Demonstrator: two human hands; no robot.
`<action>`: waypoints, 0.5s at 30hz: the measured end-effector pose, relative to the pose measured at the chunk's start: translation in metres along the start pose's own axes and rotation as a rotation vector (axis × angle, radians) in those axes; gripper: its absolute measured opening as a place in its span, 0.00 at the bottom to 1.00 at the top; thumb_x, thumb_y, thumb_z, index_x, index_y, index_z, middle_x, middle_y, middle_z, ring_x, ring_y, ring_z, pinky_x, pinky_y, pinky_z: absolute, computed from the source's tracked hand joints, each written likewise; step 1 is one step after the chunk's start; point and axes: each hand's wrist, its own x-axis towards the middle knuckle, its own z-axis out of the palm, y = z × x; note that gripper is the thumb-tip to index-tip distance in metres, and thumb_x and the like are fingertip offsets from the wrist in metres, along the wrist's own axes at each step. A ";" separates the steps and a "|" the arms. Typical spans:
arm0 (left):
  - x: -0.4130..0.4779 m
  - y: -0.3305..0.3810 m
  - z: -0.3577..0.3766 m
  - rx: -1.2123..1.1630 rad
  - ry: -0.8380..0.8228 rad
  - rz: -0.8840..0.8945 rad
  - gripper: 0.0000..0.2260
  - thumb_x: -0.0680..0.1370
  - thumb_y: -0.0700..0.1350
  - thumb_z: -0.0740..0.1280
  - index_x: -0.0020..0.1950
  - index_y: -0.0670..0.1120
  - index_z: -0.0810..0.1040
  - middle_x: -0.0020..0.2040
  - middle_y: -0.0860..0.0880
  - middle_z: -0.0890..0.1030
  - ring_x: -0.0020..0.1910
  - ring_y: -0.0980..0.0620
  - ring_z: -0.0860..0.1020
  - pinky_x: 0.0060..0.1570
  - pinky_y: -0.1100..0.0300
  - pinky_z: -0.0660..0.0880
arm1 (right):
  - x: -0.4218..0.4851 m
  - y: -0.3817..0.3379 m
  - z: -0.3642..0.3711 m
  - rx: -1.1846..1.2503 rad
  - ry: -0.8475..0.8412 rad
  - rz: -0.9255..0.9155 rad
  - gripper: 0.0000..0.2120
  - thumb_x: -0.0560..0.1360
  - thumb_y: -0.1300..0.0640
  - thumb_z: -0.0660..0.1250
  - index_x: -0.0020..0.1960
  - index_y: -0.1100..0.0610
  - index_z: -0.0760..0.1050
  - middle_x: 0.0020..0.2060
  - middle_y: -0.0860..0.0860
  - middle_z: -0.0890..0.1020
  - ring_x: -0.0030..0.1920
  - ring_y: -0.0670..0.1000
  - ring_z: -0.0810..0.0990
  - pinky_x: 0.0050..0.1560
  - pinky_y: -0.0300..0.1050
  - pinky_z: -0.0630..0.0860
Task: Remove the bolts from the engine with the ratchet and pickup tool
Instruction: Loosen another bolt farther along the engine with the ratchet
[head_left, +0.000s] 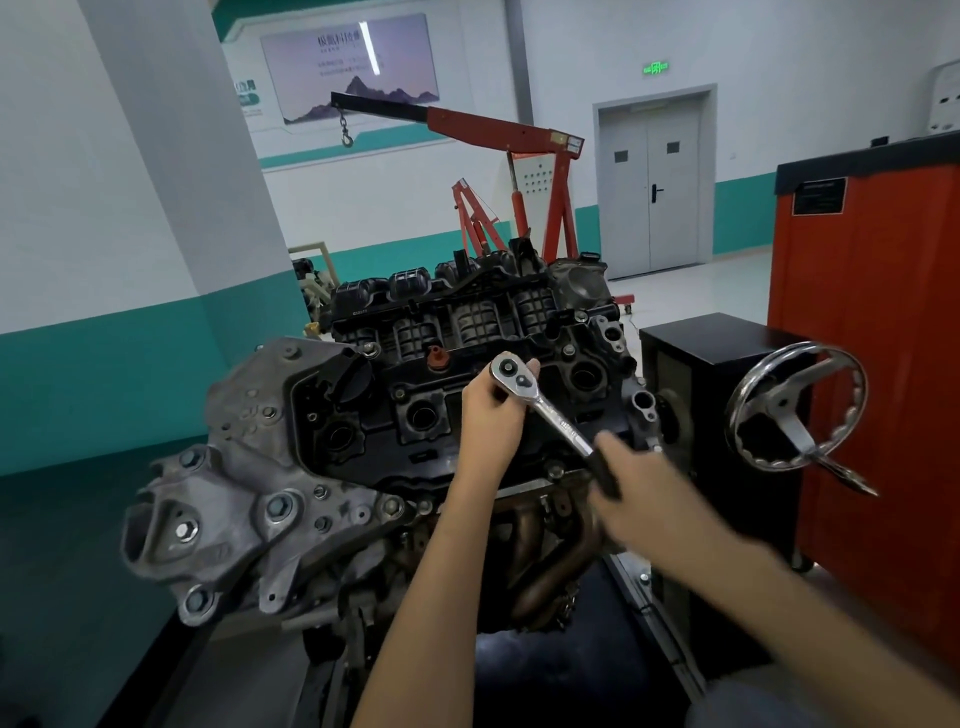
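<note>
A green exit sign (655, 67) glows above the door (650, 187); the wall poster (349, 67) shows unreadable Chinese characters.

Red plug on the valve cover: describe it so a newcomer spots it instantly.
Find the engine in mid-frame and its black valve cover. Just left of the ratchet, gripped at its head by the left hand, a small red plug sticks up. It is the only red piece among black plastic and grey metal.

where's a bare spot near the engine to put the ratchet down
The flat top of the black box, between the grey engine and the red tool cabinet, looks bare. The engine top is crowded: left hand on the chrome ratchet head, right hand on its handle.
</note>
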 end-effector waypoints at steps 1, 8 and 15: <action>0.000 0.000 0.001 0.002 -0.001 -0.003 0.22 0.80 0.47 0.67 0.27 0.59 0.68 0.26 0.59 0.66 0.29 0.62 0.64 0.35 0.71 0.66 | -0.009 -0.014 0.020 0.162 0.019 0.040 0.14 0.74 0.58 0.65 0.40 0.48 0.59 0.29 0.47 0.71 0.28 0.47 0.72 0.27 0.37 0.66; 0.006 -0.002 -0.004 0.023 -0.038 -0.028 0.20 0.79 0.47 0.68 0.30 0.54 0.64 0.27 0.59 0.65 0.30 0.60 0.63 0.34 0.67 0.65 | -0.002 -0.006 0.019 0.221 -0.035 -0.015 0.13 0.72 0.61 0.65 0.41 0.47 0.62 0.30 0.49 0.72 0.26 0.45 0.71 0.25 0.32 0.66; 0.004 -0.001 -0.006 0.038 -0.053 0.005 0.11 0.79 0.42 0.64 0.37 0.51 0.78 0.34 0.52 0.73 0.36 0.57 0.69 0.38 0.64 0.66 | 0.076 0.026 -0.088 -0.579 -0.114 -0.343 0.08 0.76 0.55 0.63 0.50 0.49 0.64 0.32 0.42 0.67 0.31 0.44 0.68 0.31 0.37 0.61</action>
